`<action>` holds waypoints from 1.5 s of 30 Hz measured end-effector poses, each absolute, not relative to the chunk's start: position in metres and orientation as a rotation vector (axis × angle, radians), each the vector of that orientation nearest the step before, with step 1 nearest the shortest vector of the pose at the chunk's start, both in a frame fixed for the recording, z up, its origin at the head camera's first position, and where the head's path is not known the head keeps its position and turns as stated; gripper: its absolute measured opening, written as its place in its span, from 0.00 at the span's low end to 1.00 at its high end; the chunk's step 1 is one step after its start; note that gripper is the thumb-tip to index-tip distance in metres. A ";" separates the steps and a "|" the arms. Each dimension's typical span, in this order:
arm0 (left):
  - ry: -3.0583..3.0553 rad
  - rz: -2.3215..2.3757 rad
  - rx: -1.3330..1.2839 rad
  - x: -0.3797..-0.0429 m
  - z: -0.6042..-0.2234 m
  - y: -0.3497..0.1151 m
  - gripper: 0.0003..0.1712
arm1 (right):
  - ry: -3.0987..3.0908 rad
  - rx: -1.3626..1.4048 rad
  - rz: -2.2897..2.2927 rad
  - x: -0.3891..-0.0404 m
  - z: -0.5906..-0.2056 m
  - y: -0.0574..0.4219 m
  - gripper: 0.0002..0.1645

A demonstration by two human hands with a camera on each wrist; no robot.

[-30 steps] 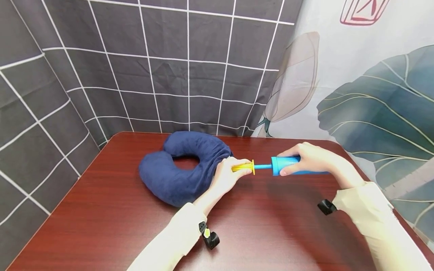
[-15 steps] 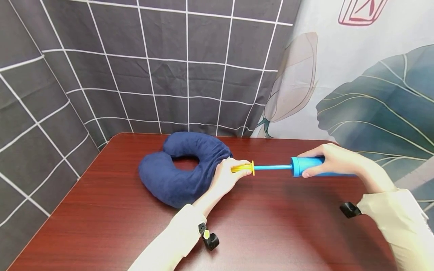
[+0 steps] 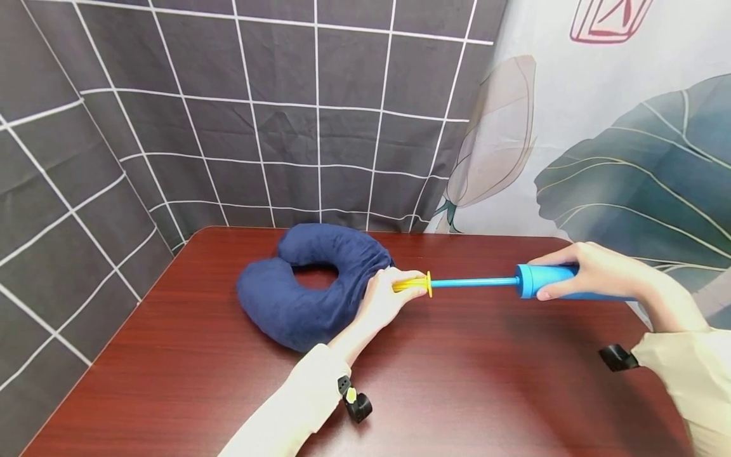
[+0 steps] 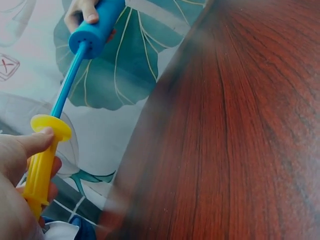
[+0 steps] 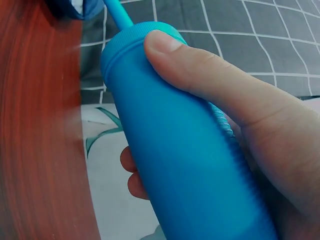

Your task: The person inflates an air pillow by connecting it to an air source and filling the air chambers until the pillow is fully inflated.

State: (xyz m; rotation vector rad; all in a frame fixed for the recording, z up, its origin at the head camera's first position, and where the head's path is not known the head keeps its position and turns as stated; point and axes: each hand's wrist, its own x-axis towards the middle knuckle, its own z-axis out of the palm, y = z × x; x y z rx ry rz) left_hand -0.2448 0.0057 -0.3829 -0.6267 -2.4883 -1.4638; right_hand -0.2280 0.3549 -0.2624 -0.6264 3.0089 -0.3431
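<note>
The left hand point(image 3: 384, 293) wraps its thumb and fingers round the yellow handle point(image 4: 41, 172), while the right hand point(image 3: 605, 273) grips the blue barrel point(image 5: 185, 160) of a pump near its collar; the pump is held roughly level above the table point(image 3: 457, 393), beside the navy neck pillow point(image 3: 285, 311), with a long stretch of blue rod point(image 3: 474, 282) bare between the two hands. The likeliest trouble, I judge, is overdrawing: spread the hands much farther and the rod's inner end could jam against the collar point(image 5: 137, 40) or work it loose. With this much rod exposed, a return push out of line could bend it or make it bind, since nothing but the two grips seems to steer it. The left hold is on a slim handle, so a hard pull might slide it through the fingers, though the yellow flange point(image 4: 51, 127) should help stop that. The barrel's far end reaches out past the table's right side in the head view, so a wider pull may brush the patterned cloth point(image 3: 628, 190). The left hand, just beside the pillow, could nudge it if it drifts back.
</note>
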 end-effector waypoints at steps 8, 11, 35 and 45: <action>-2.493 -1.412 -0.581 -0.246 -0.384 0.007 0.21 | 2.975 -0.652 -0.391 -0.232 -0.265 0.339 0.34; -2.494 -1.420 -0.567 -0.246 -0.382 0.008 0.20 | 2.964 -0.679 -0.407 -0.236 -0.268 0.330 0.35; -2.469 -1.490 -0.503 -0.248 -0.379 0.011 0.21 | 2.881 -0.841 -0.293 -0.267 -0.285 0.241 0.36; -2.495 -1.412 -0.513 -0.248 -0.378 0.009 0.21 | 2.900 -0.846 -0.269 -0.268 -0.286 0.225 0.34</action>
